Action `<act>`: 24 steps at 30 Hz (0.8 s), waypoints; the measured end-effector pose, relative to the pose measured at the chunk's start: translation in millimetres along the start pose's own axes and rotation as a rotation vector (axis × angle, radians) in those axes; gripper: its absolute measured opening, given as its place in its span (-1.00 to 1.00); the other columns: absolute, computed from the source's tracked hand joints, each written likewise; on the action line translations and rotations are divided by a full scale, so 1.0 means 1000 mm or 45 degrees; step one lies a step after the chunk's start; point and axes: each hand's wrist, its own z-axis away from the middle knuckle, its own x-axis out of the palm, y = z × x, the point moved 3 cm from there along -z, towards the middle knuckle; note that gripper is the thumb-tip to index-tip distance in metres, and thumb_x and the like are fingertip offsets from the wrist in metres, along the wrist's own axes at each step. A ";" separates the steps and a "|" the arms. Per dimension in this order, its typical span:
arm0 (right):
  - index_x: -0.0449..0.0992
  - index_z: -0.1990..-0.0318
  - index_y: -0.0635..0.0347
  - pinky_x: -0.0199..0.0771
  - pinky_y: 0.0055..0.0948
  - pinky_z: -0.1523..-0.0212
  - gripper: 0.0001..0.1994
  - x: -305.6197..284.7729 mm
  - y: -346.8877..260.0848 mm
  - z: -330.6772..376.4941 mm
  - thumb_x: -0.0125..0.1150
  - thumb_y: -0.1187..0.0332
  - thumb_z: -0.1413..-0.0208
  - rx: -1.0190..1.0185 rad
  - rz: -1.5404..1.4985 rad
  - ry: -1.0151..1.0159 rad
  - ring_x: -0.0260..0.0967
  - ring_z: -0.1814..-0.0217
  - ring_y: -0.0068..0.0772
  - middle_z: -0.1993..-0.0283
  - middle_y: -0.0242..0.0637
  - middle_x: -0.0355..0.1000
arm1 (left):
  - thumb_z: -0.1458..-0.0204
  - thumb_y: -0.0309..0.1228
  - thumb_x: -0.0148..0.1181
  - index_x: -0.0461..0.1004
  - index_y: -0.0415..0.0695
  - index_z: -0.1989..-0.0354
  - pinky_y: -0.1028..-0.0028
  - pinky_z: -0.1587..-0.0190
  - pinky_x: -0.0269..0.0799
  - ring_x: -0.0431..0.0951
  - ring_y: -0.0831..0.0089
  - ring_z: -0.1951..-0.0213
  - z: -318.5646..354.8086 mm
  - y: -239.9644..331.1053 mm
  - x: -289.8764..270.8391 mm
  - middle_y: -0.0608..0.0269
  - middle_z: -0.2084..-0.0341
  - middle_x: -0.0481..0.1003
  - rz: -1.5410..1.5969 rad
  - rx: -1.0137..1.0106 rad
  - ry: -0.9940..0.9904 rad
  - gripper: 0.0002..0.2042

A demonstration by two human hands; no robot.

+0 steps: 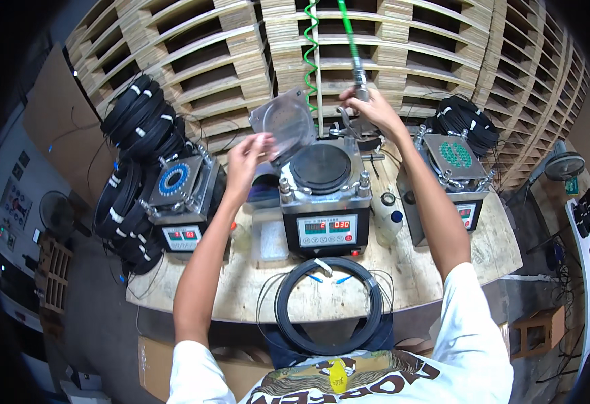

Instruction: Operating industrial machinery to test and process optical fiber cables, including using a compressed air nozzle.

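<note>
The round grey disc [283, 123] is held up at the back of the worktop [436, 269], above the rear left corner of the middle polishing machine [322, 202]. It stands tilted, flat face toward the person and slightly right, its lower edge nearest the machine's dark round platen [320, 168]; being round, it shows no long axis. The left hand [247, 158] pinches it by the lower left rim, fingers closed on the edge. The right hand [369, 108] is closed around the metal nozzle [361, 84] of an air gun hanging on a green hose [347, 34], beside a green coiled hose [310, 54]; the nozzle's long axis runs nearly upright.

The step in hand looks like cleaning the lifted disc with air; the next move would call for turning the nozzle toward the disc's face while keeping the pinch steady.

Two similar machines [180, 195] [456, 168] flank the middle one. A black cable coil [328, 306] lies at the front edge, and more coils [140, 114] hang left, with stacked pallets [207, 54] behind.
</note>
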 end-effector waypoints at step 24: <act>0.62 0.11 0.28 0.52 -0.20 0.14 -0.60 -0.007 0.162 -0.105 0.43 0.18 0.04 0.221 0.705 0.160 0.57 0.21 0.01 0.24 0.07 0.57 | -0.17 -0.11 0.20 0.26 -0.35 0.64 0.33 0.53 0.10 0.10 0.57 0.55 -0.016 -0.098 0.000 0.22 0.73 0.10 -0.724 0.084 0.198 -0.46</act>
